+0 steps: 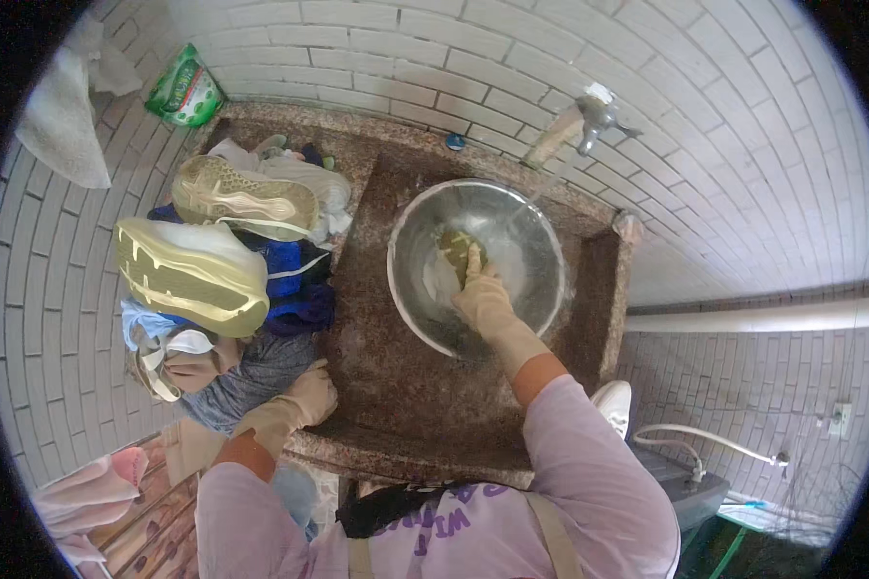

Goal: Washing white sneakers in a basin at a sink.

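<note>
A metal basin (529, 289) stands in the stone sink (398, 391), with a thin stream from the wall tap (595, 123) running into it. My right hand (485, 297), in a pale rubber glove with an orange cuff, reaches into the basin and grips a shoe (458, 253) with an olive sole, partly hidden by the hand. My left hand (311, 398), gloved alike, rests on the sink's front left edge beside a grey cloth (253, 376); its fingers are bent and seem to hold nothing, though their tips are hard to make out.
Left of the sink, two sneakers (246, 195) (188, 275) lie on piled clothes. Behind them is a green detergent pouch (188, 87). A towel (65, 116) hangs on the left wall. A blue cap (455, 142) lies on the back ledge; a white shoe (613, 407) is at the right.
</note>
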Demonstrator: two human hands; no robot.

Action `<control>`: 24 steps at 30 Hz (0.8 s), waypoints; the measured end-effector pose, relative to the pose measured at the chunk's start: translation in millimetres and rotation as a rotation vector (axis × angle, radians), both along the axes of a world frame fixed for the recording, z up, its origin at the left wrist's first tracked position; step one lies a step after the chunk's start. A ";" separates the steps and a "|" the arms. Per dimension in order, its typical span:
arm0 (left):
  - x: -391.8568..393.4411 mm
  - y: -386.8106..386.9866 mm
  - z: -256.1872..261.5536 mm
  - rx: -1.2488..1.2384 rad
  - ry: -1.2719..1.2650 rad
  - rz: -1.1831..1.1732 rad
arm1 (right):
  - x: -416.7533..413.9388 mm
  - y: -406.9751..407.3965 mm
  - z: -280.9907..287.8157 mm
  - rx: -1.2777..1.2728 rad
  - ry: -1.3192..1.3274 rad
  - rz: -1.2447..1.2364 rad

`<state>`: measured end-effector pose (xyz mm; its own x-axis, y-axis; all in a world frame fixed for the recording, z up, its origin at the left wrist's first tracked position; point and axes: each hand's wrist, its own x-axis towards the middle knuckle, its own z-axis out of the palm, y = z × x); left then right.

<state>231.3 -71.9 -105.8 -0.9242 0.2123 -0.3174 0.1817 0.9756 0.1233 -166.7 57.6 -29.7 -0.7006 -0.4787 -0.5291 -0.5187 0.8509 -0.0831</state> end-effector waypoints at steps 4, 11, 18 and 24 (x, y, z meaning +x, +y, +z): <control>-13.9 1.6 16.0 0.093 0.042 0.017 | -35.4 22.9 -47.9 -0.052 -0.099 0.117; 18.0 9.4 -18.1 0.105 0.059 0.039 | -33.1 9.3 -37.3 -0.037 -0.056 0.061; 4.2 5.7 -15.5 0.025 0.099 0.007 | -19.6 -15.0 27.8 0.040 -0.115 -0.121; 4.8 5.8 -27.8 0.012 0.037 0.042 | -17.0 19.1 104.1 0.106 0.018 0.164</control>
<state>236.1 -66.1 -133.6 -0.9435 0.1769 -0.2802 0.1457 0.9809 0.1287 -183.7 76.7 74.4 -0.6273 -0.5296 -0.5710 -0.6520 0.7581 0.0131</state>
